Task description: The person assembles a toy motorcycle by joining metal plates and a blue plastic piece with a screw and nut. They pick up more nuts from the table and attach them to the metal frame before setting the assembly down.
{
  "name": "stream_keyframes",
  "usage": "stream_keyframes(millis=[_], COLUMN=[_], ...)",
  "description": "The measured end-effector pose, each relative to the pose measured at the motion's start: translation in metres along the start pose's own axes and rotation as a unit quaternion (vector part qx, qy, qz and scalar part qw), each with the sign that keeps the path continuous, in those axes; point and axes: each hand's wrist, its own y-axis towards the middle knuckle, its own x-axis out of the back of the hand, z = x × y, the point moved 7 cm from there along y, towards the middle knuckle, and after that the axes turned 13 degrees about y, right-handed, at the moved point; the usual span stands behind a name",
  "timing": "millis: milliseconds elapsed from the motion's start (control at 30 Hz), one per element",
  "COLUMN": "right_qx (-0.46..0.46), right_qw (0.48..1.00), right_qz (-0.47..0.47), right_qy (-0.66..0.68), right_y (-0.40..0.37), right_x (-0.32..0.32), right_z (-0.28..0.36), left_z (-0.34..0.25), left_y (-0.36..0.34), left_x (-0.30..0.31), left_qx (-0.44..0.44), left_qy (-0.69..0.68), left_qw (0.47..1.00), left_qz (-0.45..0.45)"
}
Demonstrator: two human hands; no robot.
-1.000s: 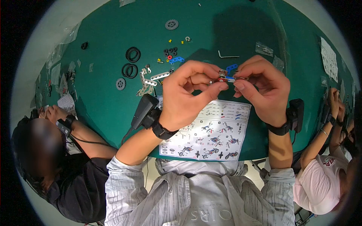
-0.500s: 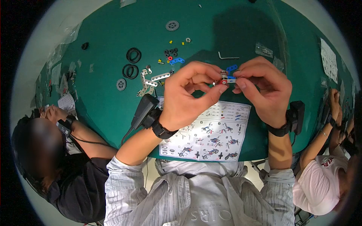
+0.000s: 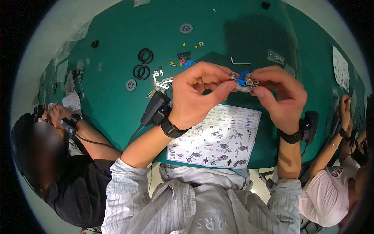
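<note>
A small assembly of blue and silver metal parts (image 3: pixel 243 81) is held between both hands above the green table. My left hand (image 3: pixel 202 93) pinches its left end between thumb and fingers. The right end is gripped by the thumb and fingertips of my right hand (image 3: pixel 281 93). Below the hands lies a printed instruction sheet (image 3: pixel 214 140). Left of my left hand are silver perforated strips (image 3: pixel 159 84), partly hidden by it, and a blue piece (image 3: pixel 188 64). Fingertips cover parts of the assembly.
On the green table (image 3: pixel 117 105) lie black rings (image 3: pixel 145 56), grey wheels (image 3: pixel 186 28), small yellow pieces (image 3: pixel 172 63), a hex key (image 3: pixel 240 62) and a small plastic bag (image 3: pixel 276 57). A person (image 3: pixel 74 187) sits at the left, another (image 3: pixel 327 191) at the right.
The assembly has been turned; more blue and silver parts now show between my hands, and the red part is no longer visible. The camera view has shifted slightly, moving the table items rightward.
</note>
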Motion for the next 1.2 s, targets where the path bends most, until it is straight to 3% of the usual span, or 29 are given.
stream_keyframes(millis=[233,267,300,367,467,567,900,1200], right_qx=[0.087,0.109,0.108,0.104,0.236,0.279,0.219,0.196], right_qw=[0.987,0.986,0.980,0.902,0.932,0.930,0.973,0.979], right_qz=[-0.116,-0.122,-0.109,-0.089,0.113,0.180,0.070,0.033], right_qy=[-0.066,-0.018,0.123,0.409,0.253,0.160,-0.003,-0.051], right_y=[-0.004,-0.006,-0.026,-0.068,-0.054,-0.046,-0.004,-0.002], right_x=[0.048,0.049,0.059,0.079,0.018,-0.024,0.029,0.053], right_z=[0.062,0.081,0.094,0.120,0.209,0.242,0.164,0.145], left_z=[0.005,0.007,0.009,0.014,0.016,0.018,0.022,0.022], left_y=[0.008,0.012,0.012,0.013,0.015,0.017,0.017,0.018], left_x=[0.005,0.006,0.007,0.008,0.007,0.006,0.012,0.013], left_qx=[0.069,0.073,0.081,0.089,0.087,0.086,0.094,0.096], left_qy=[-0.075,-0.066,-0.058,-0.051,-0.052,-0.047,-0.052,-0.029], left_qw=[0.995,0.995,0.995,0.994,0.994,0.995,0.993,0.995], left_qz=[-0.017,-0.021,-0.026,-0.032,-0.031,-0.028,-0.039,-0.024])
